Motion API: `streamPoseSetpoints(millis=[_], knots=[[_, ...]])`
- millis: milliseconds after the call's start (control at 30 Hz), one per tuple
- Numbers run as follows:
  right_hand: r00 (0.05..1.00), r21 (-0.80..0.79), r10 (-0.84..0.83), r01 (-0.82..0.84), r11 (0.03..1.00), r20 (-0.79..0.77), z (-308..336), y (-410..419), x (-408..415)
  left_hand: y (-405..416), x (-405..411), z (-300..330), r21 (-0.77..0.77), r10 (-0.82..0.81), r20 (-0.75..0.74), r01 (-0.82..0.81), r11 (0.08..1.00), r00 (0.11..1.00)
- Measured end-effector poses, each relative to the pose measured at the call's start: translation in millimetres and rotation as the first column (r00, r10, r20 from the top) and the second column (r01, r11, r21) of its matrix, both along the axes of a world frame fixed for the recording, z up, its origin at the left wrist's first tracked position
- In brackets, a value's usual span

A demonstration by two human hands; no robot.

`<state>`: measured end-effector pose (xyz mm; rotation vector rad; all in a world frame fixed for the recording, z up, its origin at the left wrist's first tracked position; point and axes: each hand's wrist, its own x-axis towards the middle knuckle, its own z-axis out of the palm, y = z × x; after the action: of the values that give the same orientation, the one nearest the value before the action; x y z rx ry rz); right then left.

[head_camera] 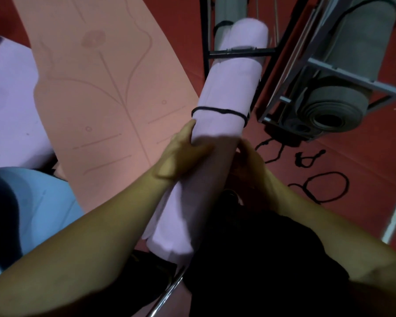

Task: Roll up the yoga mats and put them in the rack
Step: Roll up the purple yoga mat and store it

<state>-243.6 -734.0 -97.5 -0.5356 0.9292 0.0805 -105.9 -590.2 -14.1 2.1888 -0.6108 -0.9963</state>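
Lilac roll: rolled yoga mat [217,133], long and fairly tight, running from my lap up toward the rack; near end low in view, far end up past the crossbar
black cord [217,111]: looped once round the roll just above my left hand, sitting a bit slack on the right side
left hand [183,152]: I've got it clamped on the roll's left flank, thumb over the top face, fingers wrapped underneath; forearm lies along the roll
right hand [249,163]: on the roll's right side, mostly hidden behind it and blurred; fingers look curled against the mat, but I can't tell whether they actually grip it
black rack [242,51]: dark metal frame ahead of me; its crossbar cuts across the upper part of the roll, roll's far end sits beyond it
grey roll in black rack [229,17]: upright, just left of and behind the lilac roll's far end, own cord round it
grey frame [343,72]: second rack on the right, lighter metal, holding a big grey rolled mat [334,106], open end facing me
pink mat [105,88]: flat and unrolled on the floor to my left, line pattern printed on it
lilac flat mat [9,106]: unrolled, far left, beside the pink one
loose cords [322,186]: several black loops on the red floor [364,156], right of my right hand, apart from the roll
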Motion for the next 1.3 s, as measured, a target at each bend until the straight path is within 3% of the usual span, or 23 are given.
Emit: streamPoseSetpoints(millis=[100, 200, 300, 433, 500, 567, 633, 733, 867, 933, 1033, 1167, 1300], knots=[[0.992, -0.015, -0.097, 0.098, 0.995, 0.079, 1, -11, 15, -7, 12, -1, -0.125, 0.148, -0.11, -0.161, 0.979, 0.983], [0.98, -0.039, -0.184, 0.187, 0.982, 0.075, 0, -26, 29, -9, 17, -13, -0.023, 0.322, -0.245, -0.337, 0.941, 0.915], [0.97, -0.036, -0.228, 0.232, 0.972, 0.088, 4, -37, 37, -10, 15, -27, 0.039, 0.203, -0.279, -0.2, 0.979, 0.938], [0.945, -0.111, -0.293, 0.31, 0.944, 0.149, 15, -57, 56, -32, 12, -28, -0.076, 0.105, -0.232, -0.126, 0.989, 0.967], [0.94, -0.151, -0.309, 0.33, 0.932, 0.143, 24, -75, 68, -46, 13, -25, -0.163, 0.136, -0.211, -0.172, 0.971, 0.968], [0.95, -0.203, -0.275, 0.302, 0.932, 0.148, 31, -94, 76, -54, 14, -25, -0.235, 0.285, -0.301, -0.36, 0.903, 0.91], [0.962, -0.276, -0.242, 0.27, 0.923, 0.13, 33, -110, 78, -58, 4, -24, -0.186, 0.364, -0.462, -0.489, 0.852, 0.809], [0.976, -0.369, -0.175, 0.211, 0.905, 0.129, 25, -121, 68, -57, -14, -32, -0.035, 0.323, -0.573, -0.416, 0.909, 0.754], [0.999, -0.45, -0.028, 0.044, 0.892, 0.043, -5, -120, 31, -62, -24, -26, -0.001, 0.333, -0.464, -0.377, 0.926, 0.821], [0.998, -0.46, 0.026, -0.048, 0.887, -0.053, 30, -91, 5, -66, -27, -19, 0.0, 0.315, -0.391, -0.342, 0.94, 0.865], [0.973, -0.438, 0.102, -0.186, 0.879, -0.208, 50, -52, -38, -65, -36, -19, 0.015, 0.336, -0.383, -0.358, 0.934, 0.86], [0.968, -0.546, 0.111, -0.22, 0.809, -0.227, 56, -23, -63, -51, -69, -20, 0.025, 0.372, -0.478, -0.411, 0.911, 0.796], [0.98, -0.642, 0.082, -0.182, 0.745, -0.182, 58, -20, -58, -51, -81, -12, -0.061, 0.316, -0.362, -0.361, 0.931, 0.877]])
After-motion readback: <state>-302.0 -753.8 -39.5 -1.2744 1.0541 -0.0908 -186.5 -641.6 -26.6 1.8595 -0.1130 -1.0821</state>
